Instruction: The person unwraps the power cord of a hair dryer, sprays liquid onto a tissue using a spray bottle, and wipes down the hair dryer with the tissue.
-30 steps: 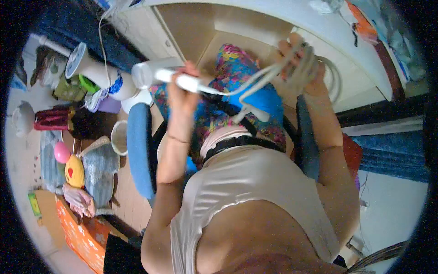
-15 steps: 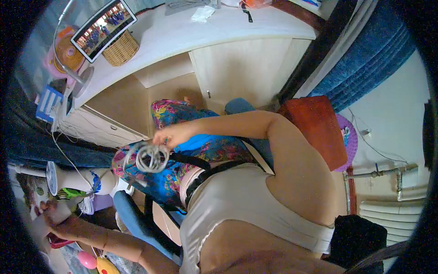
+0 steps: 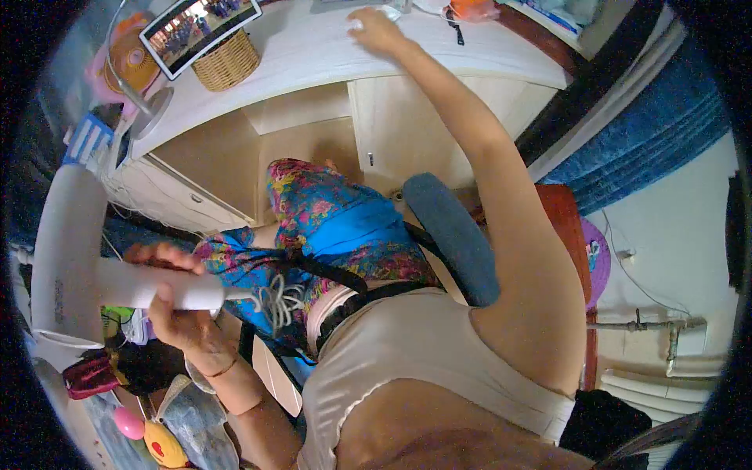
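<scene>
My left hand [image 3: 184, 309] is wrapped round the handle of a white hair dryer [image 3: 70, 258], held up at the left of the head view. The barrel stands roughly upright in view, its handle pointing right toward my lap. From the handle's end hangs a looped grey-white cord [image 3: 278, 304], over my flowered blue clothing. Stretched across to the white desk top [image 3: 305, 47], my right hand [image 3: 380, 33] has its thumb and fingers apart. It lies over or beside a small white packet [image 3: 389, 12]; whether it touches the packet I cannot tell.
A tablet [image 3: 200, 31] leans on a wicker basket [image 3: 227, 63], beside a lamp base [image 3: 153, 113] and an orange-pink fan [image 3: 129, 59]. Below is an open cabinet compartment [image 3: 204, 168]. A blue chair armrest [image 3: 450, 239] sits under my right arm.
My right hand has let go of the coiled cord and moved up to the desk. My left hand has come up from the lower left, and the hair dryer is now raised in it.
</scene>
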A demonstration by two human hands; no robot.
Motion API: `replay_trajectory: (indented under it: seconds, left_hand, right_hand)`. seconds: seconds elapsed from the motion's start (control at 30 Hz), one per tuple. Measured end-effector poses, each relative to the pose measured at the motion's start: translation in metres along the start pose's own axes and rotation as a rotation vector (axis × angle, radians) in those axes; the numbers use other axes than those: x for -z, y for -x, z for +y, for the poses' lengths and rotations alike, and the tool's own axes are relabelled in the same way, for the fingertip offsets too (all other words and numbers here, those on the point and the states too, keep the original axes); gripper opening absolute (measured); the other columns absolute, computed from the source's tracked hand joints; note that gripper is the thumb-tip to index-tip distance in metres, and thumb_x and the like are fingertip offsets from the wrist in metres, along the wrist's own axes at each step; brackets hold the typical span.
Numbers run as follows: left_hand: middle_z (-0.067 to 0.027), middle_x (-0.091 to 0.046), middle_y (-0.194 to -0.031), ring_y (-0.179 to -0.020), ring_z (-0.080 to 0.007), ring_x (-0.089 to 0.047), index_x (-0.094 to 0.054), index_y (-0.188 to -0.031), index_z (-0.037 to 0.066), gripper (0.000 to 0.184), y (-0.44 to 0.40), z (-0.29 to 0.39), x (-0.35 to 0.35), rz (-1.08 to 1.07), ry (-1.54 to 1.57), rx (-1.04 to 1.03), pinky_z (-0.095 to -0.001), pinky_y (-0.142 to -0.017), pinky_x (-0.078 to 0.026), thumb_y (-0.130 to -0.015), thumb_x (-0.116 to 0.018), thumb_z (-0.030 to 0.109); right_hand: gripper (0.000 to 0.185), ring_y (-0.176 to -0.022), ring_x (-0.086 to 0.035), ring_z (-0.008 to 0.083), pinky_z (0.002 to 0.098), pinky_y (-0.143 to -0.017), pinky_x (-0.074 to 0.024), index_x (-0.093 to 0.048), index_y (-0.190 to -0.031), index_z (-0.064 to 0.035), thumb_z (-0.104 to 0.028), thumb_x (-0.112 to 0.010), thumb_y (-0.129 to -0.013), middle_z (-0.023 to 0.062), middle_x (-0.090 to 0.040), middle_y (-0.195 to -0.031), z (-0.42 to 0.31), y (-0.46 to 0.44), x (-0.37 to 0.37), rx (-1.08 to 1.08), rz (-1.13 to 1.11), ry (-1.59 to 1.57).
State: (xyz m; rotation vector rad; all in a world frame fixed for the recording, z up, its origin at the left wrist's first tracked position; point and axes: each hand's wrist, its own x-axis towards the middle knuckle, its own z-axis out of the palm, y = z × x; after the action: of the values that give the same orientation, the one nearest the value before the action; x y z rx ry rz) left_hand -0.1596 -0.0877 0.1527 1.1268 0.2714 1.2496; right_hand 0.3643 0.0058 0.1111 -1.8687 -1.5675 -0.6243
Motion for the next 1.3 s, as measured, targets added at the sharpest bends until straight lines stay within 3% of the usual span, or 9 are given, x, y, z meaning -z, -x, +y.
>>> replay_trajectory:
  seconds: [0.17, 0.4, 0.53, 0.67, 0.8, 0.9, 1.0, 1.23, 1.3]
  left_hand:
    - [-0.0196, -0.056, -0.103, -0.090, -0.0280, -0.059, -0.041, -0.118, 0.000, 0.058, 0.004, -0.029, -0.012, -0.083, -0.105, 0.220, -0.0361, -0.069, -0.056, -0.067, -0.066, 0.015]
    - [-0.0190, -0.058, -0.106, -0.099, -0.0267, -0.058, -0.043, -0.119, -0.002, 0.054, -0.004, -0.070, 0.031, -0.064, -0.139, 0.433, -0.0387, -0.084, -0.051, -0.069, -0.064, 0.007]
    - [-0.0187, -0.059, -0.105, -0.100, -0.0274, -0.058, -0.046, -0.115, -0.002, 0.051, -0.007, -0.068, 0.037, -0.150, 0.045, 0.405, -0.0392, -0.092, -0.045, -0.066, -0.059, 0.000]
    - [-0.0167, -0.060, -0.105, -0.100, -0.0247, -0.058, -0.049, -0.114, -0.001, 0.049, -0.004, -0.063, 0.043, -0.177, -0.045, 0.427, -0.0379, -0.090, -0.045, -0.066, -0.055, -0.006]
    - [-0.0135, -0.062, -0.102, -0.096, -0.0211, -0.059, -0.054, -0.111, -0.001, 0.046, 0.000, -0.068, 0.039, -0.234, -0.155, 0.372, -0.0352, -0.088, -0.046, -0.066, -0.056, -0.005]
    - [-0.0111, -0.064, -0.099, -0.094, -0.0180, -0.059, -0.055, -0.110, -0.001, 0.044, 0.007, -0.058, 0.031, -0.226, -0.308, 0.399, -0.0311, -0.083, -0.047, -0.067, -0.057, -0.005]
    - [-0.0087, -0.063, -0.101, -0.097, -0.0158, -0.057, -0.053, -0.114, -0.002, 0.046, 0.014, -0.054, 0.026, -0.275, -0.369, 0.323, -0.0282, -0.081, -0.047, -0.069, -0.059, -0.007]
    - [-0.0123, -0.047, -0.125, -0.118, -0.0209, -0.043, -0.042, -0.127, 0.002, 0.072, 0.035, -0.055, 0.024, -0.250, -0.562, 0.094, -0.0328, -0.099, -0.036, -0.066, -0.079, 0.015]
    - [-0.0123, -0.054, -0.111, -0.102, -0.0229, -0.054, -0.043, -0.123, 0.001, 0.063, 0.025, -0.057, 0.027, -0.330, -0.948, -0.068, -0.0370, -0.094, -0.042, -0.071, -0.075, 0.016]
  right_hand:
    - [0.055, -0.112, -0.049, 0.0351, 0.0491, -0.093, -0.0384, -0.062, -0.106, -0.0051, -0.050, -0.059, -0.076, 0.0167, -0.053, -0.121, 0.044, -0.009, -0.044, -0.536, -0.227, 0.202]
    - [0.035, -0.086, -0.062, 0.0330, 0.0449, -0.075, -0.0474, -0.065, -0.087, -0.0031, -0.036, -0.054, -0.081, 0.0170, -0.065, -0.089, 0.042, -0.005, -0.074, 0.012, -0.203, 0.423]
    - [0.030, -0.081, -0.060, 0.0193, 0.0315, -0.074, -0.0462, -0.062, -0.092, -0.0053, -0.032, -0.065, -0.078, 0.0090, -0.064, -0.086, 0.053, -0.008, -0.063, -0.411, 0.154, -0.377]
    - [0.021, -0.068, -0.048, 0.0071, 0.0221, -0.060, -0.0399, -0.060, -0.093, -0.0051, -0.025, -0.059, -0.086, -0.0030, -0.053, -0.077, -0.122, 0.000, 0.033, -0.356, 0.465, -1.109]
    - [0.013, -0.067, -0.048, 0.0057, 0.0198, -0.059, -0.0389, -0.051, -0.075, -0.0073, -0.013, -0.061, -0.080, -0.0035, -0.051, -0.075, -0.230, 0.075, 0.057, 0.040, 0.312, -1.007]
    - [0.011, -0.094, -0.052, 0.0175, 0.0280, -0.080, -0.0405, -0.051, -0.082, -0.0041, -0.013, -0.058, -0.083, 0.0135, -0.054, -0.101, -0.312, 0.105, 0.075, 0.398, 0.024, -1.436]
    - [0.013, -0.094, -0.055, 0.0186, 0.0310, -0.086, -0.0430, -0.052, -0.085, -0.0052, -0.016, -0.059, -0.085, 0.0153, -0.056, -0.110, -0.334, 0.114, 0.078, 0.146, -0.024, -1.921]
    - [0.038, -0.113, -0.046, 0.0287, 0.0382, -0.098, -0.0294, -0.058, -0.102, -0.0027, -0.035, -0.040, -0.092, 0.0210, -0.049, -0.121, -0.337, 0.125, 0.092, 0.521, 0.037, -1.329]
    - [0.046, -0.122, -0.040, 0.0352, 0.0454, -0.104, -0.0193, -0.056, -0.105, -0.0052, -0.045, -0.037, -0.092, 0.0225, -0.044, -0.130, -0.333, 0.122, 0.083, 0.695, 0.102, -1.151]
